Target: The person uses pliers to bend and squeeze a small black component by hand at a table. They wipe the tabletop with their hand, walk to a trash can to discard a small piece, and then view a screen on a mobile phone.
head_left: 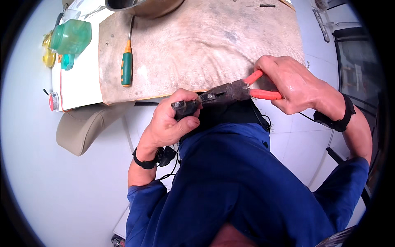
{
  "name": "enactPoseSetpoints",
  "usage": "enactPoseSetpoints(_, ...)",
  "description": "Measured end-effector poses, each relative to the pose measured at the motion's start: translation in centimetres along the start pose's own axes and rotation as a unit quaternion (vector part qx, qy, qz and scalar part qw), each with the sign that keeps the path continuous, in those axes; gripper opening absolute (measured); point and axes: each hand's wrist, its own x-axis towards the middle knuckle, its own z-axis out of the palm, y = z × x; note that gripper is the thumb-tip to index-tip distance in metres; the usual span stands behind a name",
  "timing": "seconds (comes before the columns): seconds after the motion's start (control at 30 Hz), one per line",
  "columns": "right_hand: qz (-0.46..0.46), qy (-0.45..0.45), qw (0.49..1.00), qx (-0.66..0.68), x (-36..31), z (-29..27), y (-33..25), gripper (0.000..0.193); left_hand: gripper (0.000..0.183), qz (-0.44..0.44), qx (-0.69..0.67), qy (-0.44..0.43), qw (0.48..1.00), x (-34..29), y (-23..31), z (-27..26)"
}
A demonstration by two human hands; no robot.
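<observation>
My right hand (298,84) is wrapped around the spread red handles of a pair of pliers (236,91). Their dark jaws point left, toward a blackened metal part (186,108) with a rounded end. Closed around that part is my left hand (158,125), its thumb lying along the near side. The jaws overlap the part's right end; whether they grip it I cannot tell. Both hands are just over the near edge of a stained beige cloth (185,53). A screwdriver (126,68) with a green and orange handle lies on the cloth.
A metal pot or bowl (158,9) stands at the far edge of view, over the screwdriver's shaft. At left are a green translucent jar (76,37), a yellow bottle (48,57) and a red-topped container (54,101). A padded beige armrest (78,129) juts out below. A thin black-handled tool (267,5) lies far right.
</observation>
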Motion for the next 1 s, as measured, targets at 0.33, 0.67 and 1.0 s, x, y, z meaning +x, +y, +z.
enactPoseSetpoints(0.33,-0.025,-0.043,0.999,0.004,1.4,0.0,1.0,0.036,0.05,0.009,0.019,-0.085,0.996,1.2,-2.1,-1.4)
enactPoseSetpoints(0.67,0.019,-0.007,1.0,-0.011,1.3,-0.1,-0.3,0.037,0.032,-0.014,0.017,0.109,0.994,0.7,-2.0,1.0)
enactPoseSetpoints(1.0,0.051,0.027,0.998,-0.009,0.7,1.4,-1.2,0.034,0.055,0.014,0.067,0.219,0.973,1.0,-1.5,3.0)
